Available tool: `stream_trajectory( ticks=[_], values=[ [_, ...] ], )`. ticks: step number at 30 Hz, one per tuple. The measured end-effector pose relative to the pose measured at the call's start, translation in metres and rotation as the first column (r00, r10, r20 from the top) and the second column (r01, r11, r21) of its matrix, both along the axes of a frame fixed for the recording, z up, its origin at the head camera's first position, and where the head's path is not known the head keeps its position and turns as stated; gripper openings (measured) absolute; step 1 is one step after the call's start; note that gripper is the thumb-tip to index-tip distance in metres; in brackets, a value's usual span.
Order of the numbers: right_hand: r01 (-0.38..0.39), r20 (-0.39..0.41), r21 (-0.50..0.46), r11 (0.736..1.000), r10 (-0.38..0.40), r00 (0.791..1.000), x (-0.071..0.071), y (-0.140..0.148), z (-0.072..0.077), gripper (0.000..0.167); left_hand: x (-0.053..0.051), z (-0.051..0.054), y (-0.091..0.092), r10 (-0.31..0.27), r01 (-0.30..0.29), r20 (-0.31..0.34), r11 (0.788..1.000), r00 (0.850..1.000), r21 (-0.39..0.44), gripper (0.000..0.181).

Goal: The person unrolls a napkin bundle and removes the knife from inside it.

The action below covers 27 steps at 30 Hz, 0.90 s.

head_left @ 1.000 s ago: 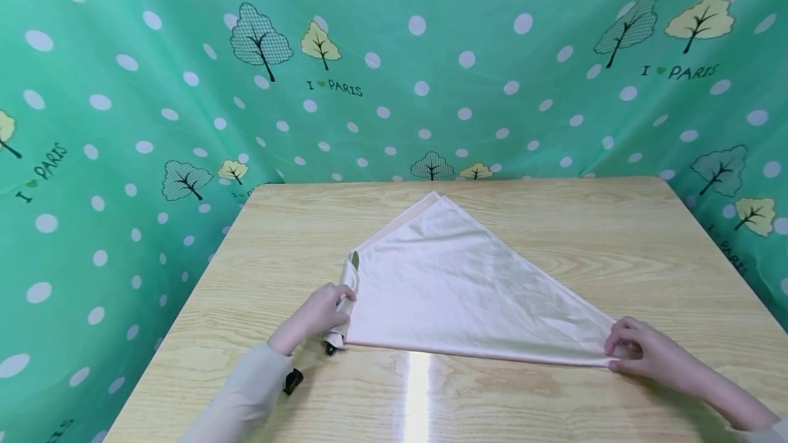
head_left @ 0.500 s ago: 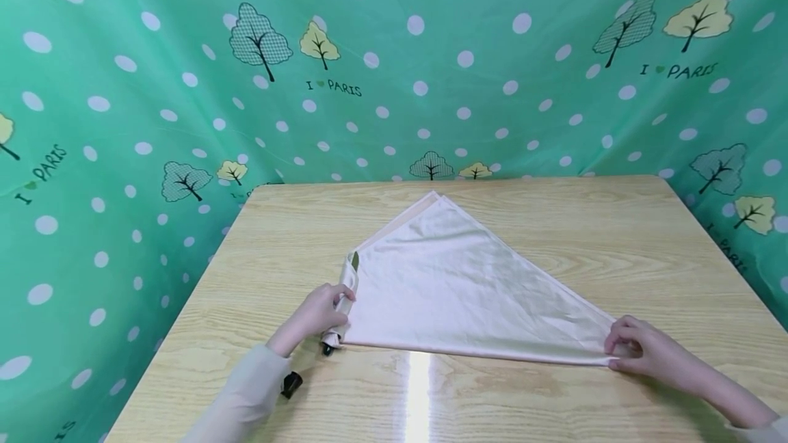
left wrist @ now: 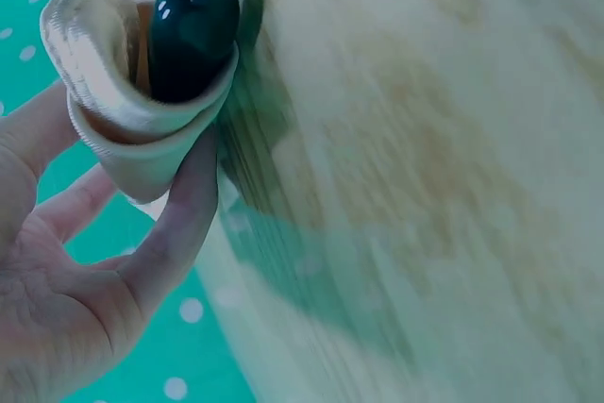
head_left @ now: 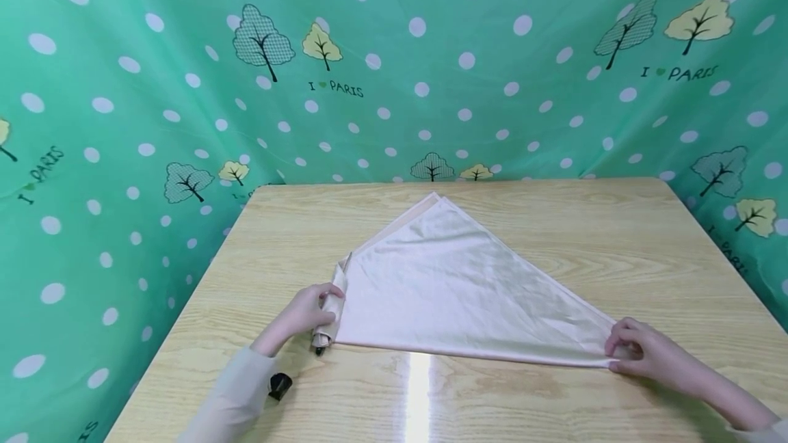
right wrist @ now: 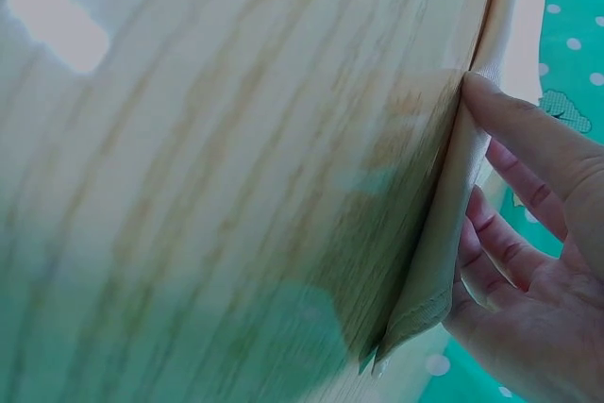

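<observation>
A pale satin cloth [head_left: 455,292], folded roughly into a triangle, lies on the table. Its left end is wrapped round something whose glossy dark green, rounded end [left wrist: 193,40] pokes out of the layers in the left wrist view; the rest of that item is hidden. My left hand [head_left: 308,310] holds this wrapped roll [head_left: 333,306] with thumb and fingers on either side. At the opposite end my right hand [head_left: 646,351] pinches the right corner of the cloth. In the right wrist view, the cloth's folded edge [right wrist: 439,233] lies between thumb and fingers.
A light wood-grain table [head_left: 517,402] carries the cloth, with a bright glare streak near its front. Beside the left sleeve [head_left: 230,395] is a small black object [head_left: 280,385]. A green polka-dot curtain [head_left: 382,135] hangs behind and at both sides.
My left hand has shifted a little left along with the roll, which has turned so the green patch at its far end no longer shows. My right hand has stayed in place.
</observation>
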State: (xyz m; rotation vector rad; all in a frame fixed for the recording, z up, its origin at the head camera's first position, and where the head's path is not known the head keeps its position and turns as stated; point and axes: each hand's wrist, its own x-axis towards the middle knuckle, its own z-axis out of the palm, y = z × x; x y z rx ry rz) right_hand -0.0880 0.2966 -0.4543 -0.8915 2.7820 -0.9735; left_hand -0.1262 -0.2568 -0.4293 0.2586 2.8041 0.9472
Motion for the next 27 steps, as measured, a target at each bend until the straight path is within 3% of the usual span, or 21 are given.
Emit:
stream_trajectory(
  ticks=[6,17,27],
  values=[
    [0.029,-0.010,0.005,1.000,-0.029,1.000,0.002,-0.001,0.001,0.021,0.001,-0.001,-0.009,0.076,-0.077,0.033,0.996,0.997,0.036,0.045],
    [-0.011,-0.066,-0.013,1.000,0.010,0.998,0.000,0.000,-0.001,0.023,0.005,0.000,-0.021,0.112,-0.120,0.088,0.988,0.990,0.093,0.042],
    [-0.024,-0.062,-0.036,0.999,0.022,0.998,0.000,-0.001,0.001,0.023,0.008,0.002,-0.020,0.058,-0.057,-0.051,0.998,0.997,0.031,0.029]
  ],
)
